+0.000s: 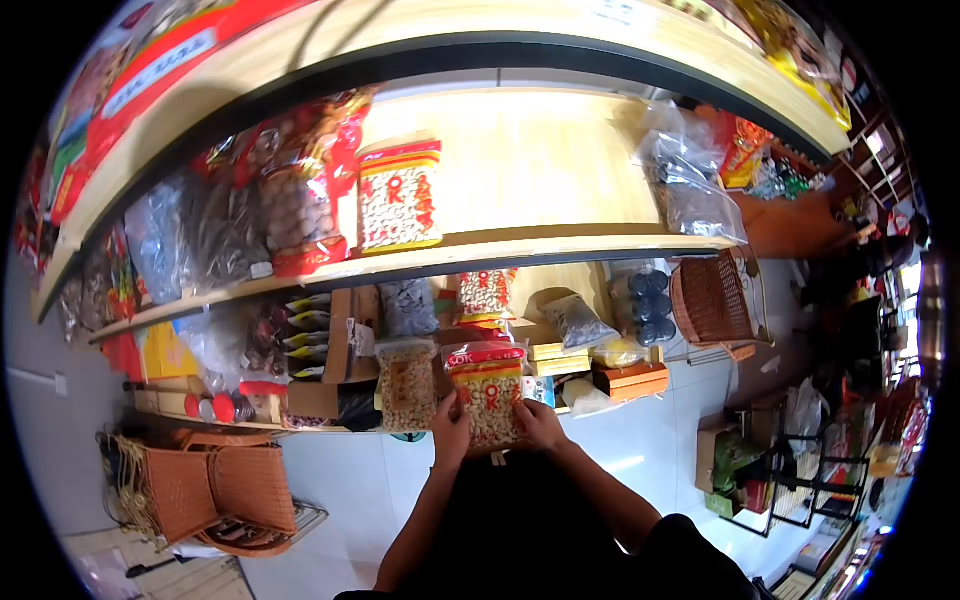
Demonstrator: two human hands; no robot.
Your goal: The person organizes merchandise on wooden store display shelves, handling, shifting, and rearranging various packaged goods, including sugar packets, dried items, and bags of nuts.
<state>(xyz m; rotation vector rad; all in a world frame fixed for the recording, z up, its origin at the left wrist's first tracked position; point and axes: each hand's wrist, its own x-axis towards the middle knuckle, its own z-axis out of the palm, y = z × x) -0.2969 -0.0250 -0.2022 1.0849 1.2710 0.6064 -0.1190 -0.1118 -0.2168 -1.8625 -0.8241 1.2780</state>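
- Evidently both hands are on one packet: the left hand (451, 432) grips its left edge, the right hand (542, 427) its right edge, with the thumbs toward the front and the fingers mostly hidden behind.
- The packet (488, 385), with a red top and pale pieces showing through, is between the hands, roughly upright, in front of the lower shelf; whether its base rests on anything, I cannot tell.
- Just left of it is a clear bag (407, 388) of similar pale pieces.
- Further left on that shelf is an open carton (352, 337).
- Behind the packet is a red-topped pouch (486, 296); to its right lie a grey bag (578, 321) and dark bottles (652, 308).
- Above, on the upper shelf (500, 240), a white-and-red pack (400, 200) stands upright.
- Off to the right is a wicker basket (708, 298); at lower left, a wicker chair (255, 487).
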